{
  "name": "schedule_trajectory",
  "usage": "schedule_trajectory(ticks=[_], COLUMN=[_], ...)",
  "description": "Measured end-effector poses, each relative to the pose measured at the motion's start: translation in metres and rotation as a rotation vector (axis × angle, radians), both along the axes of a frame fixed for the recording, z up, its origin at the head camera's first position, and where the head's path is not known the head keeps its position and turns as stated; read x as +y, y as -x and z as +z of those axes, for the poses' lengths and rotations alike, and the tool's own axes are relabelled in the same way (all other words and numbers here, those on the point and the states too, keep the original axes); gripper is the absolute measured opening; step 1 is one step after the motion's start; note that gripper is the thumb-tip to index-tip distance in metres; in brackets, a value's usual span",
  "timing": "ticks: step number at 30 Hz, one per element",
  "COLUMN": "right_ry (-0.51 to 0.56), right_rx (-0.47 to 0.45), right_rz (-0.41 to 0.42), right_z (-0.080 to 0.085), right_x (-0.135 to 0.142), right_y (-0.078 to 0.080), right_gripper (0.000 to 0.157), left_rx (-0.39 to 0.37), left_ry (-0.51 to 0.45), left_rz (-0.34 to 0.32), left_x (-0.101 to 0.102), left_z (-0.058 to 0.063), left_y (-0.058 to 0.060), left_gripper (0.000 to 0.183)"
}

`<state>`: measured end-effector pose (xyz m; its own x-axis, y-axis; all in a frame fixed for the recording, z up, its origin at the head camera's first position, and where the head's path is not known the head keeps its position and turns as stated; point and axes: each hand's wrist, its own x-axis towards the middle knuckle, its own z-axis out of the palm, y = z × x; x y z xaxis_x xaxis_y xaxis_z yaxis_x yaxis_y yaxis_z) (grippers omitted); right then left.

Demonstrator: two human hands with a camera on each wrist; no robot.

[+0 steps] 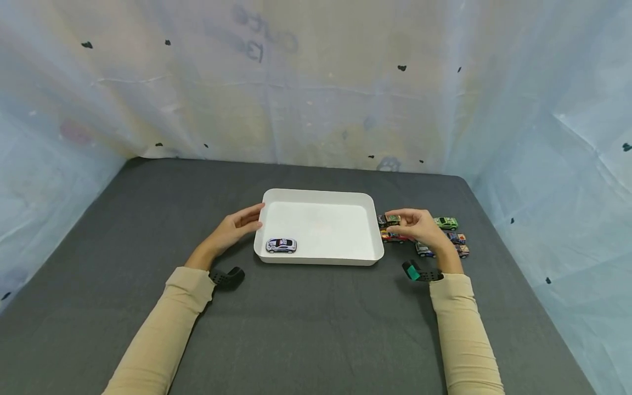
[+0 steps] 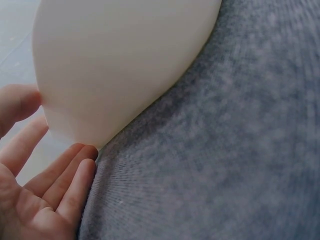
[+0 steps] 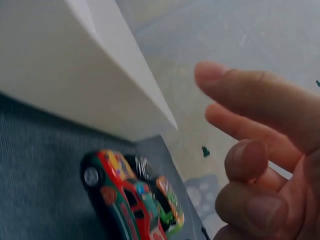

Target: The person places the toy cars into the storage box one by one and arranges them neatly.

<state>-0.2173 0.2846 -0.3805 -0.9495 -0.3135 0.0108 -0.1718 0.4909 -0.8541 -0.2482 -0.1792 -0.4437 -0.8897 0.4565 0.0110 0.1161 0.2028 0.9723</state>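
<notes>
A white rectangular tray [image 1: 321,227] lies on the dark grey cloth. In its front left corner sits a white and purple toy car [image 1: 281,246]. My left hand [image 1: 236,227] touches the tray's left side with extended fingers; the left wrist view shows fingertips against its pale wall [image 2: 105,75]. At the tray's right end my right hand [image 1: 419,226] hovers over toy cars, holding nothing, its thumb and index finger apart. Below it are a red and orange toy car [image 1: 392,237] and a black and green one [image 1: 392,220]. Both show beside the tray in the right wrist view.
More toy cars stand right of the right hand: a green one [image 1: 446,223], a blue and orange one [image 1: 456,238], and others partly hidden by the wrist. Pale plastic sheeting [image 1: 316,99] hangs behind the table and along both sides.
</notes>
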Motion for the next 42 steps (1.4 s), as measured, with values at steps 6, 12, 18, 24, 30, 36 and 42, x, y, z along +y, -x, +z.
schedule_trajectory(ticks=[6,12,18,24,30,36,42], right_ry=[-0.058,-0.132,-0.132,-0.154,-0.200,-0.241,-0.282], right_rx=[-0.046,-0.148,-0.223,-0.259,-0.241,-0.215,-0.192], right_rz=[0.008,-0.002,0.022,0.014,0.002,0.000,0.000], right_z=[-0.003,-0.006,-0.009,-0.012,-0.015,-0.017,-0.018], right_x=[0.009,0.017,0.020,0.020,0.018,0.015,0.015], right_y=[0.001,0.002,0.003,0.003,0.005,0.006,0.007], right_gripper=[0.045,0.051,0.054,0.056,0.054,0.050,0.049], left_rx=[0.000,0.004,-0.004,-0.007,-0.006,-0.010,-0.006], left_ry=[-0.004,-0.001,0.001,0.007,0.014,0.004,-0.004], left_rz=[0.001,0.005,0.007,0.008,0.008,0.003,-0.001], left_x=[-0.001,-0.002,-0.002,-0.002,-0.002,-0.002,-0.002], left_z=[0.000,-0.002,-0.003,-0.003,-0.002,-0.001,-0.001], left_y=[-0.001,0.001,0.002,0.001,0.000,0.000,0.000], left_gripper=[0.061,0.061,0.062,0.062,0.062,0.062,0.062])
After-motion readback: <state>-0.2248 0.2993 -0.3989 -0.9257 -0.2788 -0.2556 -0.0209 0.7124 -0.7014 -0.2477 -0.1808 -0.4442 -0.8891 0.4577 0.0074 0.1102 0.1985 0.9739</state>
